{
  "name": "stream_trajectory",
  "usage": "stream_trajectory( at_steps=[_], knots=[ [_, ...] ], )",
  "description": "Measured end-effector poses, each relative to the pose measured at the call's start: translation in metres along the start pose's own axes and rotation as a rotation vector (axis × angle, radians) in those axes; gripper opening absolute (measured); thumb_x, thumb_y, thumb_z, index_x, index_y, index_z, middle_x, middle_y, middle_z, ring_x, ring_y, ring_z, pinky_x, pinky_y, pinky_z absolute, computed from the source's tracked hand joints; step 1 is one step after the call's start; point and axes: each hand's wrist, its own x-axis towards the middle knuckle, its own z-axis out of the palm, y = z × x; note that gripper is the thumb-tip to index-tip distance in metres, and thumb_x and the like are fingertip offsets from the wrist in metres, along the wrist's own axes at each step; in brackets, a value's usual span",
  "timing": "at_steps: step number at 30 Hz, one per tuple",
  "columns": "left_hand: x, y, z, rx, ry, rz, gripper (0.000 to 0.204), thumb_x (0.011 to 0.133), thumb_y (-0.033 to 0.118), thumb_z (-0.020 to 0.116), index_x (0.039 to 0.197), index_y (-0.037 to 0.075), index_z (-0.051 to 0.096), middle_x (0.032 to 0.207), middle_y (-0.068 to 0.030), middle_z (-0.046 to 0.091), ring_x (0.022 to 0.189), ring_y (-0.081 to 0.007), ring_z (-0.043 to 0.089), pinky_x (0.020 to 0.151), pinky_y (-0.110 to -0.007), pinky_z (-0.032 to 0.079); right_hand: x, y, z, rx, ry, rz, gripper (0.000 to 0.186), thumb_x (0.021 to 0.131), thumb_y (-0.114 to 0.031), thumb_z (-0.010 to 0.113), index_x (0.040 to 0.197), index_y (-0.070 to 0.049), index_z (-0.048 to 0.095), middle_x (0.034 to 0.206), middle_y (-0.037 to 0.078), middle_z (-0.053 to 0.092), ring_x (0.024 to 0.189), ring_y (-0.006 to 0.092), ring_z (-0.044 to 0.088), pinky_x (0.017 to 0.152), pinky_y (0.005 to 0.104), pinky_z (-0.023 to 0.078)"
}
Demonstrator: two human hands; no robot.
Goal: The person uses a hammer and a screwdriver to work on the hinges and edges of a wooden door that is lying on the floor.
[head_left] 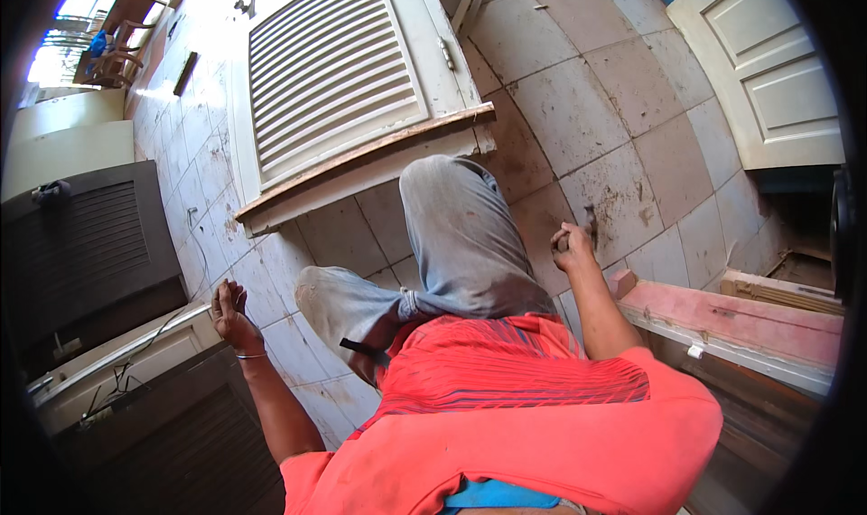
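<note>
My left hand [235, 321] is at the left with fingers apart and slightly bent, beside the edge of a pale panel [135, 357] with thin dark wires [117, 388] on it. My right hand [573, 248] is closed low over the tiles, a small dark piece, possibly a tool, at its fingers; I cannot make out what it is. Just beyond my bent knees lies a white louvred panel [330, 81] with a worn wooden front edge [370, 158] and a hinge on its right side.
Dark louvred panels [81, 244] stand at the left. A white panelled door [759, 72] is at the upper right, and a pink-painted timber [722, 312] lies near my right arm. Farther back are wooden furniture [122, 9] and a dark strip [185, 72] on the tiled floor [641, 172].
</note>
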Motion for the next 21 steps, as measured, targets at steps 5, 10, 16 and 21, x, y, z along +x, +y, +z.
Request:
stream_trajectory(
  at_steps=[5, 10, 16, 21],
  knots=[
    [0.008, 0.013, 0.048, -0.017, -0.115, 0.044, 0.024, 0.092, 0.021, 0.061, 0.106, 0.001, 0.064, 0.094, -0.0066, 0.066, 0.084, -0.0151, 0.063, 0.080, -0.031, 0.051, -0.004, -0.032, 0.116, -0.239, -0.945, 0.026, 0.027, 0.089, -0.016, 0.054, 0.064, -0.013, 0.043, 0.052, 0.000, 0.042, 0.049, 0.0131, 0.044, 0.050, 0.0277, 0.040],
    [0.024, 0.004, 0.070, 0.006, -0.191, 0.072, 0.025, 0.091, 0.021, 0.062, 0.103, -0.001, 0.064, 0.087, -0.0071, 0.066, 0.078, -0.0142, 0.063, 0.075, -0.028, 0.052, 0.009, -0.031, 0.056, -0.196, -0.687, -0.011, 0.037, 0.093, -0.030, 0.055, 0.062, -0.017, 0.041, 0.049, -0.002, 0.039, 0.043, 0.0097, 0.042, 0.042, 0.0266, 0.033],
    [0.027, -0.014, 0.023, -0.015, -0.050, 0.090, 0.018, 0.090, 0.020, 0.063, 0.092, 0.002, 0.064, 0.076, -0.0024, 0.063, 0.064, -0.0086, 0.057, 0.059, -0.021, 0.047, 0.042, -0.021, -0.030, 0.238, -0.186, -0.179, 0.021, 0.074, -0.012, 0.051, 0.057, -0.014, 0.039, 0.050, 0.003, 0.039, 0.047, 0.0180, 0.045, 0.046, 0.0306, 0.041],
    [0.040, -0.014, 0.095, -0.136, -0.230, 0.206, 0.016, 0.089, 0.017, 0.064, 0.089, 0.001, 0.066, 0.073, -0.0030, 0.064, 0.062, -0.0086, 0.057, 0.058, -0.022, 0.046, 0.039, -0.030, 0.113, 0.325, -0.730, 0.262, 0.004, 0.085, -0.011, 0.052, 0.083, -0.009, 0.054, 0.058, 0.000, 0.041, 0.048, 0.0120, 0.043, 0.044, 0.0242, 0.039]
  ],
)
